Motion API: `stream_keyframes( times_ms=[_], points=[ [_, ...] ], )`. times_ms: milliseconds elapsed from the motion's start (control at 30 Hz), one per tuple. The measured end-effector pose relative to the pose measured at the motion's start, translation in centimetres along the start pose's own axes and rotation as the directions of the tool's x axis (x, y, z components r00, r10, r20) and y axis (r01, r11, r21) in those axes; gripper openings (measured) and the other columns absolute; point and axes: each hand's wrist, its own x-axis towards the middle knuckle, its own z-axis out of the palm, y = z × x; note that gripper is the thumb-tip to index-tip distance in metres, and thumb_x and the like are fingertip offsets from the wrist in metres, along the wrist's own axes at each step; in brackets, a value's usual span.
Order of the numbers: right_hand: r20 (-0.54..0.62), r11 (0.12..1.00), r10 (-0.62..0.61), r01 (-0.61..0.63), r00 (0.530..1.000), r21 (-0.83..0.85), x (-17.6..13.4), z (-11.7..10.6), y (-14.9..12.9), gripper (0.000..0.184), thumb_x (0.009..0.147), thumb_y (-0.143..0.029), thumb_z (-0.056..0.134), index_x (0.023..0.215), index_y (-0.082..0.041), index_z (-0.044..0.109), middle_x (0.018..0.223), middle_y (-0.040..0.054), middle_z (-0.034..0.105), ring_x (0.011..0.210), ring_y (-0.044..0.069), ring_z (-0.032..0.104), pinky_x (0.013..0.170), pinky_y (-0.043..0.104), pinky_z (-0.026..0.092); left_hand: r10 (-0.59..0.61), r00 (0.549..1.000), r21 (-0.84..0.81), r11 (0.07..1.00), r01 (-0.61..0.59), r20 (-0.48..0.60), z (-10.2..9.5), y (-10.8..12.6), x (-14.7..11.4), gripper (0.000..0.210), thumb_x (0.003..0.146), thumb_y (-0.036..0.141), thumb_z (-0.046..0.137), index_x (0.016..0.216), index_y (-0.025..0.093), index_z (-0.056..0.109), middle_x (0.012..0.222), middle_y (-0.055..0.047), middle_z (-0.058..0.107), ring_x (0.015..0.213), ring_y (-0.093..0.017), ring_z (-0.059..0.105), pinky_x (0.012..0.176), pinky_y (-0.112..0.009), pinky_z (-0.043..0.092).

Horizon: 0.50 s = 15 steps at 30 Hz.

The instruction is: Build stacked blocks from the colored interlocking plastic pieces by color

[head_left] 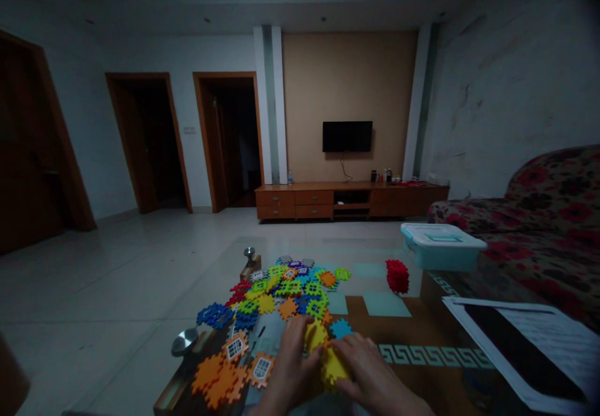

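Both my hands rest low on a glass-topped table. My left hand and my right hand hold joined yellow toothed plastic tiles between them, fingers closed on their edges. Just beyond the hands lies a spread of many-coloured interlocking tiles: green, blue, orange, red and purple. Orange tiles and window-patterned tiles lie to the left of my left hand. A red cube built of tiles stands further right on the table.
A pale blue lidded plastic box sits at the table's far right. Papers with a dark flat object lie on the right. A flowered sofa stands to the right. Across the tiled floor are a TV cabinet and doorways.
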Motion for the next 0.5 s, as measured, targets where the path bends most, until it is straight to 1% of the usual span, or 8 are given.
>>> stream_keyframes(
  times_ms=[67,133,200,267,367,433,500],
  points=[
    [-0.015,0.999,-0.012,0.013,1.0,0.044,0.1,-0.8,0.4,0.056,0.075,-0.021,0.068,0.13,-0.026,0.058,0.131,0.0085,0.062,0.119,0.031,0.052,0.103,0.045,0.038,0.009,0.996,-0.003,1.0,-0.009,0.084,0.0,0.8,-0.1,0.039,0.072,0.019,0.058,0.111,0.021,0.059,0.117,-0.009,0.065,0.115,-0.024,0.058,0.103,-0.037,0.046],
    [-0.056,0.997,-0.001,0.006,0.998,0.078,0.2,-1.6,1.0,0.051,0.08,-0.024,0.064,0.131,-0.026,0.057,0.133,0.0088,0.061,0.121,0.03,0.052,0.104,0.044,0.038,0.038,0.984,0.0,0.999,-0.039,0.173,0.1,1.3,-0.2,0.043,0.07,0.013,0.058,0.111,0.023,0.058,0.12,-0.007,0.064,0.116,-0.022,0.056,0.104,-0.035,0.043],
    [-0.094,0.994,0.021,-0.011,0.995,0.106,0.3,-2.0,1.8,0.047,0.084,-0.027,0.059,0.131,-0.025,0.058,0.134,0.0104,0.061,0.124,0.03,0.052,0.106,0.045,0.038,0.089,0.963,0.013,0.995,-0.096,0.256,0.4,1.6,-0.3,0.043,0.07,0.012,0.058,0.112,0.025,0.057,0.123,-0.005,0.063,0.118,-0.021,0.054,0.105,-0.034,0.041],
    [-0.124,0.991,0.028,-0.012,0.992,0.132,0.3,-2.1,2.4,0.045,0.086,-0.028,0.058,0.131,-0.024,0.058,0.134,0.0115,0.061,0.124,0.03,0.052,0.107,0.046,0.039,0.126,0.939,0.044,0.988,-0.147,0.319,0.8,1.7,-0.5,0.041,0.072,0.011,0.057,0.11,0.026,0.056,0.124,-0.003,0.062,0.119,-0.02,0.051,0.105,-0.033,0.038],
    [-0.142,0.988,0.008,0.014,0.99,0.155,0.3,-1.8,2.8,0.045,0.084,-0.027,0.058,0.129,-0.022,0.06,0.132,0.0125,0.062,0.123,0.03,0.054,0.107,0.046,0.04,0.131,0.922,0.098,0.979,-0.178,0.364,1.1,1.9,-0.6,0.042,0.07,0.009,0.055,0.108,0.026,0.056,0.125,-0.001,0.061,0.118,-0.02,0.05,0.105,-0.033,0.035],
    [-0.137,0.986,-0.001,0.024,0.991,0.164,0.3,-1.7,2.8,0.047,0.083,-0.025,0.06,0.129,-0.021,0.06,0.131,0.013,0.063,0.123,0.03,0.055,0.107,0.046,0.041,0.117,0.923,0.123,0.977,-0.173,0.367,1.0,2.2,-0.6,0.042,0.069,0.007,0.054,0.107,0.026,0.056,0.124,-0.001,0.061,0.118,-0.019,0.049,0.105,-0.034,0.034],
    [-0.141,0.984,-0.001,0.027,0.99,0.178,0.3,-1.9,2.7,0.047,0.082,-0.025,0.061,0.13,-0.022,0.06,0.132,0.0126,0.063,0.123,0.03,0.055,0.107,0.045,0.041,0.088,0.934,0.135,0.981,-0.142,0.346,0.6,2.5,-0.5,0.044,0.068,0.007,0.054,0.108,0.025,0.056,0.125,-0.002,0.06,0.119,-0.02,0.049,0.106,-0.034,0.035]
  ],
)
